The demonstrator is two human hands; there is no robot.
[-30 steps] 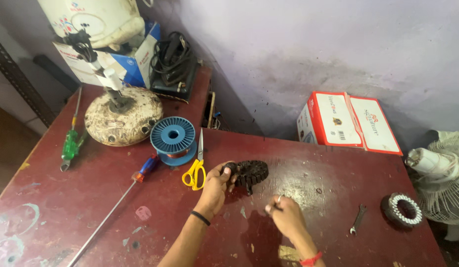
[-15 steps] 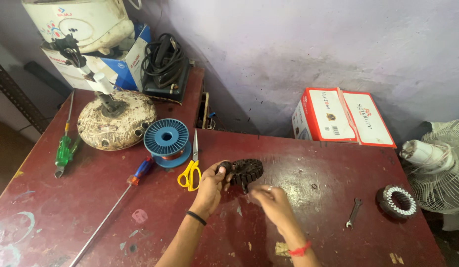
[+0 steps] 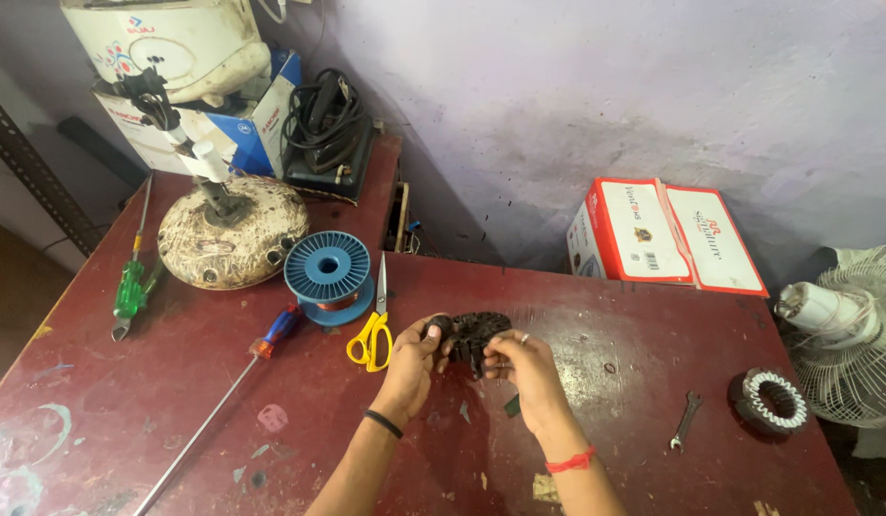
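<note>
Dark red and scuffed, the workbench point(image 3: 653, 382) fills the view, set against a pale lilac wall point(image 3: 576, 115) that meets its far edge. At the middle of the bench both hands close on a dark, ring-shaped motor part point(image 3: 473, 333), which sits just above the surface. The left hand point(image 3: 416, 358) curls round the part's left side, fingers and thumb bent tight on it, a black band at the wrist. The right hand point(image 3: 527, 368) pinches the part's right edge between thumb and forefinger, a ring on one finger and a red thread at the wrist.

Just left of the left hand lie yellow-handled scissors point(image 3: 372, 330), blades pointing away toward the wall, nearly touching a blue wire spool point(image 3: 328, 269). A long screwdriver with a red and blue handle point(image 3: 252, 363) runs slantwise toward the near left edge. Beyond the spool stands a worn, round ceiling-fan motor point(image 3: 234, 244), and a green-handled screwdriver point(image 3: 129, 287) lies close to the left edge.

To the right of the hands the surface is open, marked only by scratches and small scraps. A small spanner point(image 3: 686, 419) lies near the right edge, with a wound stator ring point(image 3: 769, 401) just beside it at the very corner. A red and white carton point(image 3: 664, 234) leans at the wall, and a white table fan point(image 3: 849, 325) stands off the bench's right side.
</note>
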